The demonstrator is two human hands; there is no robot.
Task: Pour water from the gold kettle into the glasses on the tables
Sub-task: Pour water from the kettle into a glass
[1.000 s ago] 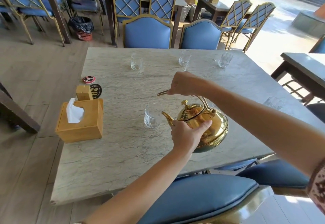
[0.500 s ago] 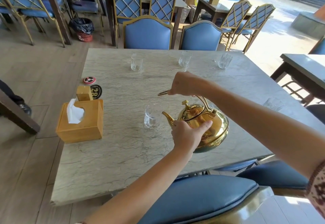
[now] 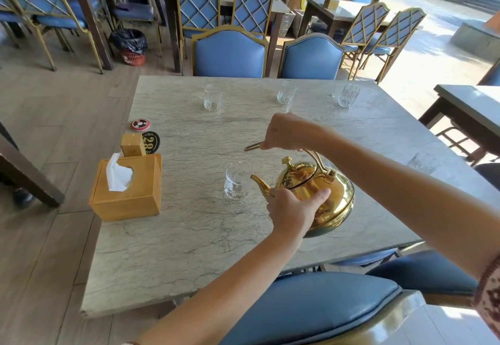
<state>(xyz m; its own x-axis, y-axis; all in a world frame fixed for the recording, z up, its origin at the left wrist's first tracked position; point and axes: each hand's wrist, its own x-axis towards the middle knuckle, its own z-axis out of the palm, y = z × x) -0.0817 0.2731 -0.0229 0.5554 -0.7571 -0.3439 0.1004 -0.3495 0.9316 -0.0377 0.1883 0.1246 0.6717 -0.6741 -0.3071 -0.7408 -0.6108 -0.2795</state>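
The gold kettle (image 3: 328, 196) hangs just above the marble table (image 3: 189, 236), tilted left. Its spout tip sits at the rim of a clear glass (image 3: 236, 181) that holds some water. My right hand (image 3: 286, 132) grips the kettle's handle from above. My left hand (image 3: 293, 209) presses against the kettle's near side, steadying it. Three more glasses stand along the far edge: one at the left (image 3: 212, 97), one in the middle (image 3: 286, 92), one to the right (image 3: 348, 95). Another glass (image 3: 422, 163) stands near the right edge, partly behind my right forearm.
A wooden tissue box (image 3: 127, 190) sits at the table's left edge, with a small wooden block (image 3: 133, 145), a number disc (image 3: 151, 142) and a red call button (image 3: 140, 124) behind it. Blue chairs (image 3: 230, 55) surround the table. Another table (image 3: 470, 109) stands to the right.
The kettle has shifted slightly left and tipped a little, bringing its spout closer to the near glass. Both hands keep the same hold.
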